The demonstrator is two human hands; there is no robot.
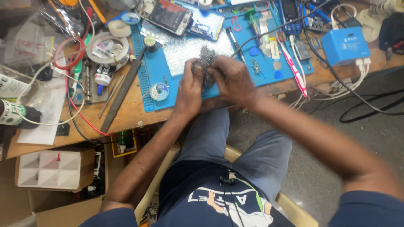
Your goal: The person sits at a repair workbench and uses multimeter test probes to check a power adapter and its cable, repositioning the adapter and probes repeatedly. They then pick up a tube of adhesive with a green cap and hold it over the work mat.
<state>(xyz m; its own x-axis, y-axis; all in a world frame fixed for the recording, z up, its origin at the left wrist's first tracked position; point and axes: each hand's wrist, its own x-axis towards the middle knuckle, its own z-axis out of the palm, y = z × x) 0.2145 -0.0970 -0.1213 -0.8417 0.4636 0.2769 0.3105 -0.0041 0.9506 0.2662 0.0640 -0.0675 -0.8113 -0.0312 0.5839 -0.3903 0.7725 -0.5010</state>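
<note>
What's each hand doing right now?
Left hand: closed on the grey crumpled wire-wool wad.
Right hand: closed on the same wad.

Electronics repair workshop: blue work mat (185, 90), solder spool (159, 91), opened phone (170, 16)

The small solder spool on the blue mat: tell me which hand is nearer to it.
Left. The left hand is just right of the solder spool; the right hand lies farther right, beyond the left hand.

- A wooden workbench (126, 110) carried everything.
- A blue work mat (176, 86) lay on it.
- A long metal file (122, 93) rested beside the mat.
- A blue box (346, 45) sat at the right end.
- A tape roll (119, 28) lay near the back.
</note>
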